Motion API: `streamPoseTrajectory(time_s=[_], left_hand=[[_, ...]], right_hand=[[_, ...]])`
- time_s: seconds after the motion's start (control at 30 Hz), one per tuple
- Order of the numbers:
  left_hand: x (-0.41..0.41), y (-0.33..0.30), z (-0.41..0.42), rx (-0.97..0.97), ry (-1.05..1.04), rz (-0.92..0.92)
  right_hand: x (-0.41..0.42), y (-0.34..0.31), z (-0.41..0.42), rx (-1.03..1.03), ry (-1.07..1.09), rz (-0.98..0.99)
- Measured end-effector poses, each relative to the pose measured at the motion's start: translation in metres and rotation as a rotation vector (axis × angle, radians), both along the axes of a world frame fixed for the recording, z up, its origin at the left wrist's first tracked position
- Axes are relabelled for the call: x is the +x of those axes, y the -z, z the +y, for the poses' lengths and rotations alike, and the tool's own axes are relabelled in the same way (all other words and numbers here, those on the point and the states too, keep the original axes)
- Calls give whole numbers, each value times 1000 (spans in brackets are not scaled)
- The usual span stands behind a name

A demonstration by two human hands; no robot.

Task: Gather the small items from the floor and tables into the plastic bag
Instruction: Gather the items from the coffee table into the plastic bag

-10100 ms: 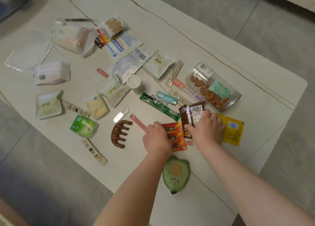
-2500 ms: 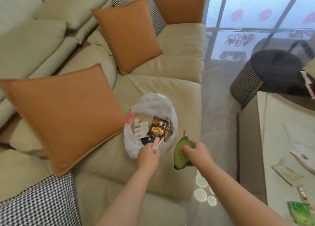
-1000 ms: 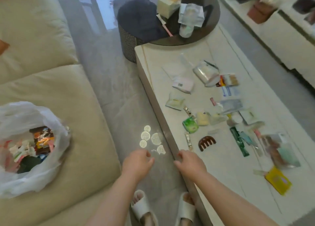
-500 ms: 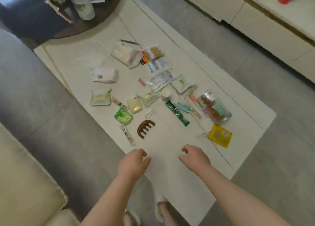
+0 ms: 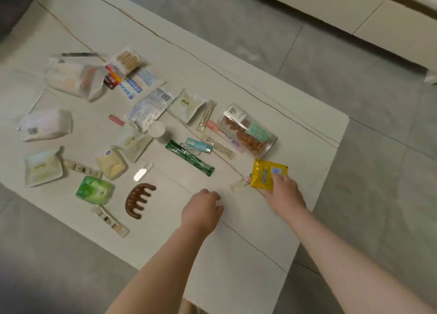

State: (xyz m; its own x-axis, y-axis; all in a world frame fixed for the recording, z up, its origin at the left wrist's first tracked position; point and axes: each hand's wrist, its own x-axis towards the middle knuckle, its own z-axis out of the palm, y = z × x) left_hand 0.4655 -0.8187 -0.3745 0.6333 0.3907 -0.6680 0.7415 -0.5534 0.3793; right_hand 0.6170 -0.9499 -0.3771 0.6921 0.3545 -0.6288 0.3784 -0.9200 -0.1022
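The right hand (image 5: 282, 190) lies on the near corner of the yellow sachet (image 5: 266, 174), fingers curled onto its edge, at about 4 o'clock on the table (image 5: 236, 254). Whether it has truly pinched the sachet or only presses it, I cannot tell. The sachet is flat and square, bright yellow, with a grey printed panel in the middle and a small blue patch at one corner; the print is too blurred to read. A pale thin stick pack (image 5: 240, 183) pokes out just beside its 9 o'clock edge.

The left hand (image 5: 201, 209) hangs over bare table at about 6 o'clock, fingers loosely curled, holding nothing.

The other small items are spread across the table. A clear jar (image 5: 247, 130) lies on its side at 2 o'clock from the sachet, with brown snacks inside, a white barcode label near its lid end and a mint-green slip within. A green stick (image 5: 190, 157) and a teal tube (image 5: 197, 145) lie near the centre, touching. A brown claw clip (image 5: 138, 200) sits at 9 o'clock from the left hand, a green packet (image 5: 94, 190) beyond it. Toward 11 o'clock lie a bag of cotton swabs (image 5: 128, 59), a blue-and-white pack (image 5: 138, 83) with unreadable blue writing, and a frosted pouch (image 5: 73, 77). A white cup (image 5: 156, 130) stands mid-table.

The plastic bag is out of view.
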Motion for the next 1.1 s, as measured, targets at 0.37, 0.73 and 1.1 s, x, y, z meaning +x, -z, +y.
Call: streamPoseTrajectory(time_s=[0.37,0.73,1.1], left_hand=[[67,68,-16,162,51,-145],[57,66,2,221,212,-31],[21,49,89,251,-11,-72]], right_hand=[[19,68,7,43,-3,-174],[-10,55,17,-98,-66,-253],[-24,33,96,149,-187,-83]])
